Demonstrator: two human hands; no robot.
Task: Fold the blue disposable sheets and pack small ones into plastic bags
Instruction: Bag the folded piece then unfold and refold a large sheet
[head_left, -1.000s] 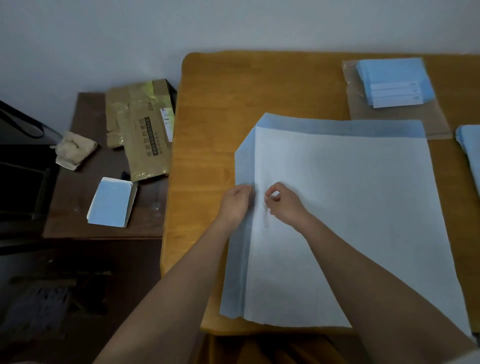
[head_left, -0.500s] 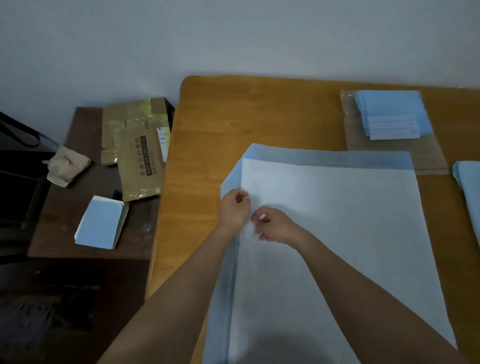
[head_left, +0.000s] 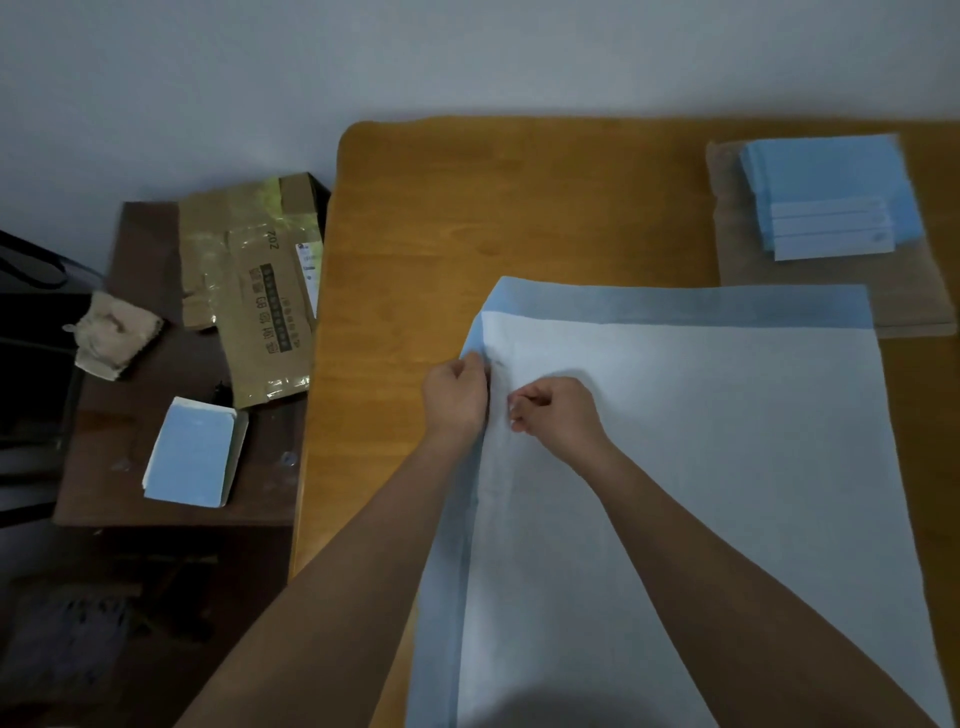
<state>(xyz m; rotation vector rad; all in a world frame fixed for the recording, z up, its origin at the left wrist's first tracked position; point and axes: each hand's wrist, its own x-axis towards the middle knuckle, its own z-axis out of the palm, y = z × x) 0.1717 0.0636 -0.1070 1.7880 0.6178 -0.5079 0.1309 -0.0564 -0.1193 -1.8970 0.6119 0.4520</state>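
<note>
Two bare forearms and hands, no sleeves in view

Both arms are uncovered from the bottom of the picture to the wrists; no cuff, watch, bracelet or glove shows on either. The left hand (head_left: 457, 397) and the right hand (head_left: 558, 413) are bare, with no ring to be seen on the fingers that show. On the right hand, short pale fingernails (head_left: 514, 413) catch the dim light. The low light leaves finer marks on the arms impossible to make out.

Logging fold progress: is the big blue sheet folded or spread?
Mostly spread: the sheet lies flat across the table, both hands pinching its left edge.
</note>
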